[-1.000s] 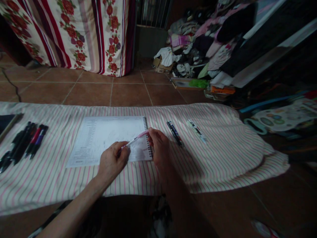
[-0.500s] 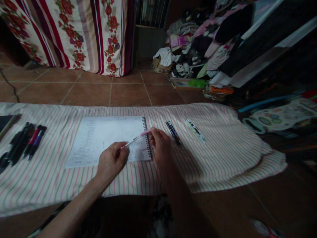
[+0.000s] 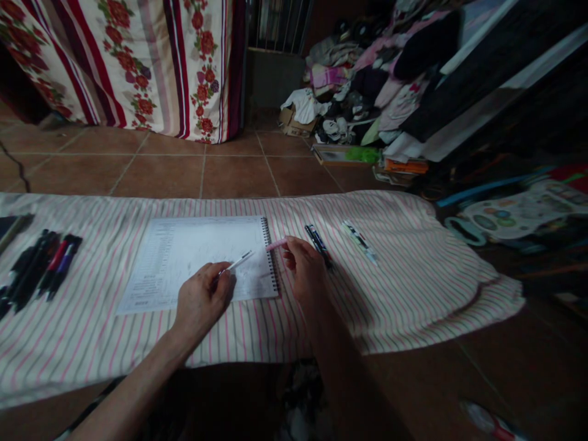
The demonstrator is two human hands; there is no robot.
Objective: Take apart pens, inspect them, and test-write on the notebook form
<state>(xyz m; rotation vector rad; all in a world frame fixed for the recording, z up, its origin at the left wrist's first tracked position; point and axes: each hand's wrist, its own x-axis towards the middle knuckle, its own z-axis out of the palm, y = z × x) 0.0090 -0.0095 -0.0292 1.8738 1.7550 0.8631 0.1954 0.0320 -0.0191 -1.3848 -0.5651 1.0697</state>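
Over the spiral notebook (image 3: 206,236), my left hand (image 3: 202,291) pinches a slim whitish pen (image 3: 241,260), its thin end pointing up and right. My right hand (image 3: 304,263) grips a pink pen cap (image 3: 276,244) above the coiled edge. A gap separates cap and pen. The notebook lies open on a striped cloth (image 3: 404,294), its page bearing faint print and marks. Close to my right hand lie dark pens (image 3: 320,246), and beyond them some light-coloured pens (image 3: 361,242).
Several black, red and purple pens (image 3: 41,266) lie at the left, near a dark flat object (image 3: 11,229). Past the cloth come a tiled floor (image 3: 165,174), a flowered curtain (image 3: 160,67) and a heap of clothes (image 3: 358,86).
The pink cap has come off the pen. My right hand has moved slightly right with it, while my left hand has shifted a little left with the pen.
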